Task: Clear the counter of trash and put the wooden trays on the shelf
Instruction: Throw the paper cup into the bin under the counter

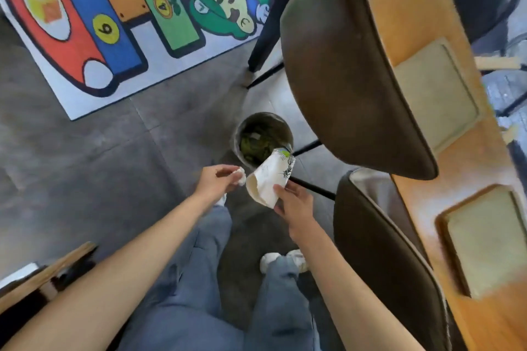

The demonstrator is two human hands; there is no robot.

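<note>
Loudest thing here is the rug in the upper left of the frame — red, blue, green and orange panels with black outlines, yellow number circles, and a cartoon figure in a green cap. Floor is plain dark grey. The paper cup near the centre is white with black scribbly print and a bit of green. Chairs on the right are dark brown, counter is warm orange wood, trays pale beige. Jeans along the bottom — faded blue.

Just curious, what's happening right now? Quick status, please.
Left hand pinching napkin. Right hand holding cup, tipped toward bin. Two trays on counter. Path clear.
</note>
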